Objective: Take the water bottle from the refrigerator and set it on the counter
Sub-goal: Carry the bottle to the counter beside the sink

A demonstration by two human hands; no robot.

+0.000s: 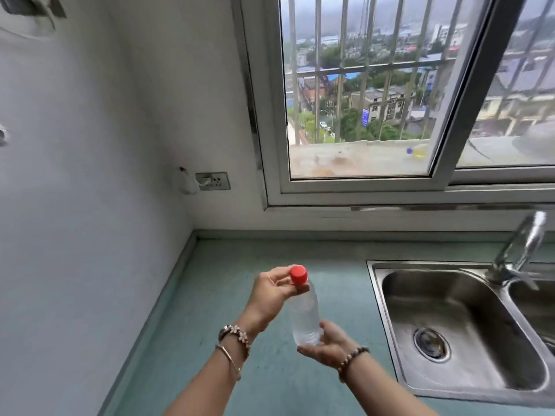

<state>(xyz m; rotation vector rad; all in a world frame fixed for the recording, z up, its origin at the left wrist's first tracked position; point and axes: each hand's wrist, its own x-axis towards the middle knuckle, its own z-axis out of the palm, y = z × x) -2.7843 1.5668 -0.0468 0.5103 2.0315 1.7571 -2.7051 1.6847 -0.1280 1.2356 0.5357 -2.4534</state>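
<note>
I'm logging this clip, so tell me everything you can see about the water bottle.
The water bottle is small, clear plastic with a red screw cap, capped, with no label visible. It is held roughly upright above the green counter, left of the steel sink, not yet set down. The left hand pinches the neck just under the cap; the right hand cups the base from below. How full it is I cannot tell.

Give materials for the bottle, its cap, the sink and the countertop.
Clear water bottle: transparent plastic by the look, see-through with a soft sheen. Red screw cap: opaque plastic, apparently matte. Double-bowl metal sink: likely stainless steel, brushed grey with reflections. Teal countertop: smooth, dull finish, faintly mottled; stone, composite or laminate, cannot tell which.
</note>
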